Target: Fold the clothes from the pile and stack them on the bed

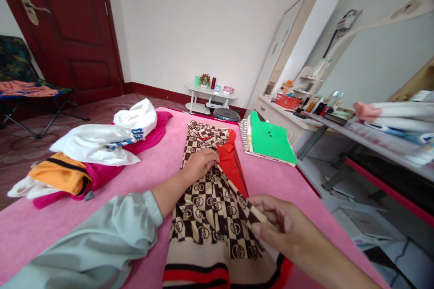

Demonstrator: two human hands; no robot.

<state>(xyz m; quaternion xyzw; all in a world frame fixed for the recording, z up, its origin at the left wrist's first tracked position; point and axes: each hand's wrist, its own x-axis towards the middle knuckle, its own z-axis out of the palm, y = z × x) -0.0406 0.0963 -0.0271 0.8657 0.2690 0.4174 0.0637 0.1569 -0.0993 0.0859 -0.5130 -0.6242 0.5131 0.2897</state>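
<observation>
A brown-and-beige checked garment (203, 203) with round face prints lies lengthwise before me, its beige hem banded in black and red. Red fabric (233, 162) shows along its right side, near the top. My left hand (200, 165) is closed with its fingertips on the garment's upper part, beside the red fabric. Lower down on the right, my right hand (280, 223) pinches the garment's side edge between thumb and fingers and holds it slightly raised. Whether the garment is a shirt or a dress I cannot tell.
A pink-covered bed (149, 185) carries the garment. At left is a pile with a white garment (98, 140) and an orange one (61, 174); at right, a folded green garment (271, 140) on a stack. A cluttered dressing table (288, 110) stands beyond.
</observation>
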